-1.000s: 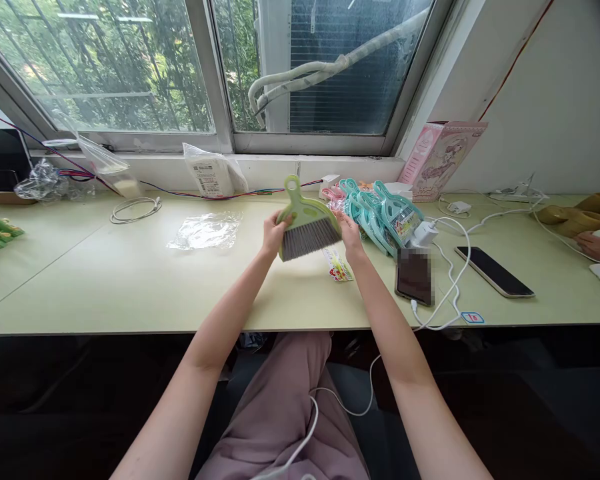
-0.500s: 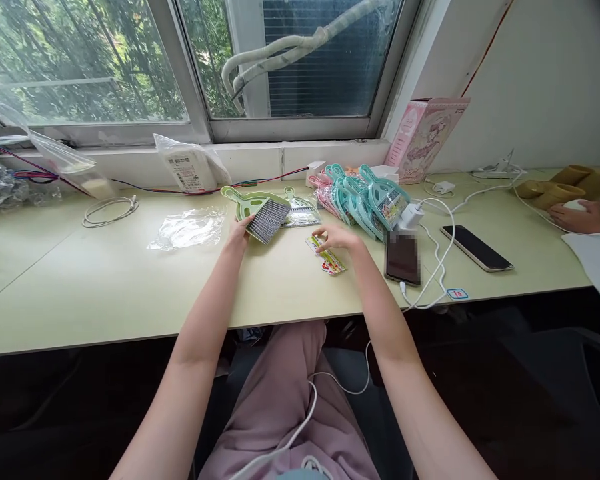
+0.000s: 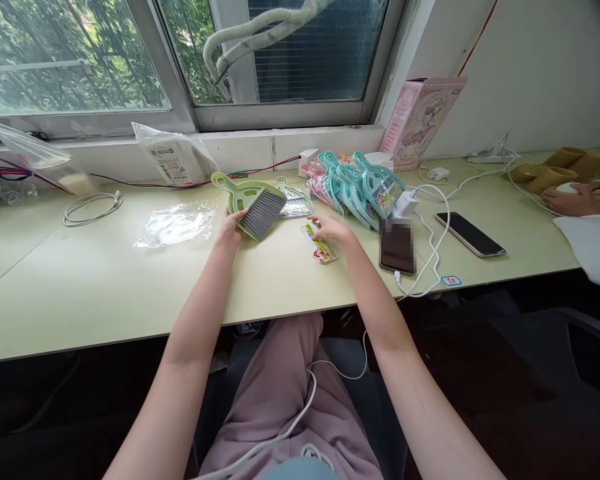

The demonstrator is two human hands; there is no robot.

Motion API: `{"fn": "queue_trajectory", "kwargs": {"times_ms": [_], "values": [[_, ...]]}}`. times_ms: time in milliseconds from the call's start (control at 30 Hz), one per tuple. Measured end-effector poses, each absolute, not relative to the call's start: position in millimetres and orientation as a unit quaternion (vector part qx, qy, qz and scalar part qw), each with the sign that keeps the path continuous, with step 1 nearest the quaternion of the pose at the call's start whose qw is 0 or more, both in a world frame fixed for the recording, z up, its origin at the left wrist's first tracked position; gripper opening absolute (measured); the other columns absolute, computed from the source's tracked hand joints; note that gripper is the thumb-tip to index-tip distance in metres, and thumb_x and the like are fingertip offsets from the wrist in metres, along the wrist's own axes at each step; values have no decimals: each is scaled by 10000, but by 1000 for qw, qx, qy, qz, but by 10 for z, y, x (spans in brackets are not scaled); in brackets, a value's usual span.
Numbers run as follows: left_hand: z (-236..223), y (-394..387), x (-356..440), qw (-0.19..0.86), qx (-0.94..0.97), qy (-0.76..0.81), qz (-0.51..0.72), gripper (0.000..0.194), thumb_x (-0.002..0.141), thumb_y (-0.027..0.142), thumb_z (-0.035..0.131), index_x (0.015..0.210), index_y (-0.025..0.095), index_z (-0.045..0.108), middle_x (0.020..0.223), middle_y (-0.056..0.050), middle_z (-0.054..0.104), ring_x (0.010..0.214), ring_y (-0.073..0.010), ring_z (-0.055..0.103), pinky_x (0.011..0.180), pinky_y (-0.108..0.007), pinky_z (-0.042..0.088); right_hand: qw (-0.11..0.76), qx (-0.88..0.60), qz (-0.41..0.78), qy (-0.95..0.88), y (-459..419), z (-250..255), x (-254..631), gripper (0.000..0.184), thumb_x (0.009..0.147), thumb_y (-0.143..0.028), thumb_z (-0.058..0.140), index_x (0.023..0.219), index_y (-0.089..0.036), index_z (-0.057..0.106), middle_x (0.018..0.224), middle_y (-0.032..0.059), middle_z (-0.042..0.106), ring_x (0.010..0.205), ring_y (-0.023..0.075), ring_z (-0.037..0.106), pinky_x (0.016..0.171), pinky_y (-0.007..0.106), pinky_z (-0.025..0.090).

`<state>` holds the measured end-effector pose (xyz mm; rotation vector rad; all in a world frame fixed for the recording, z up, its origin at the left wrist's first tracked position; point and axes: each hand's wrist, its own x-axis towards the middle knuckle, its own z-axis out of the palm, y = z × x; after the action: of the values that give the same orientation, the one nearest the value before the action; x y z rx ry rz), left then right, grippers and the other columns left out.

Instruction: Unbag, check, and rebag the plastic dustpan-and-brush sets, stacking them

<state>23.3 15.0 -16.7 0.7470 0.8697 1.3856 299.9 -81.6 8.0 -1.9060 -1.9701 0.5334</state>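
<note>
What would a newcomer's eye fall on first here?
Probably the heap of teal plastic pieces toward the back of the desk, with the tall pink box standing behind it to the right. Next might come the green brush with gray bristles, held in the left grip left of the heap.

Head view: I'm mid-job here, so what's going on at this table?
A person at the table holds a green brush-and-dustpan set in the left hand, its grey bristles facing up. The right hand is at the upper end of a colourful card; whether it grips the card is hard to tell. Teal sets lie piled beyond the right hand, and a clear plastic wrapper lies left of the green set.
</note>
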Motion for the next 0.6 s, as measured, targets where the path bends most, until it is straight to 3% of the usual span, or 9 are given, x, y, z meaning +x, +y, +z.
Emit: {"fn": "queue_trajectory", "kwargs": {"times_ms": [133,300,500,600], "values": [[-160,144,252,624,320,391,597,479,654,-10,682,1056,235,598,901,-15,690,789,-168,679,767,-318,602,146,-706,157,-675,-817,73,2904,454,679,-248,835,1120,-248,726,1170,81,669,1132,302,596,962,408,472],[-165,148,281,623,318,403,590,550,656,-29,638,1130,239,566,871,-17,678,758,-165,671,719,-299,599,162,-699,115,-686,-792,35,2793,413,728,-323,805,1126,-280,703,1292,60,601,1267,299,496,1017,423,417],[-206,179,285,617,323,413,587,569,668,-25,630,1159,251,555,885,-21,668,783,-169,675,745,-295,593,159,-680,151,-700,-764,0,2780,315,732,-337,787,1010,-234,680,1137,44,653,1108,250,581,1005,411,376],[-208,174,294,617,323,416,585,529,667,-22,634,1133,218,565,903,-34,669,787,-171,672,760,-309,594,176,-680,180,-688,-756,-14,2788,416,691,-322,809,1059,-236,634,1033,34,677,1037,242,600,967,415,384]]}}
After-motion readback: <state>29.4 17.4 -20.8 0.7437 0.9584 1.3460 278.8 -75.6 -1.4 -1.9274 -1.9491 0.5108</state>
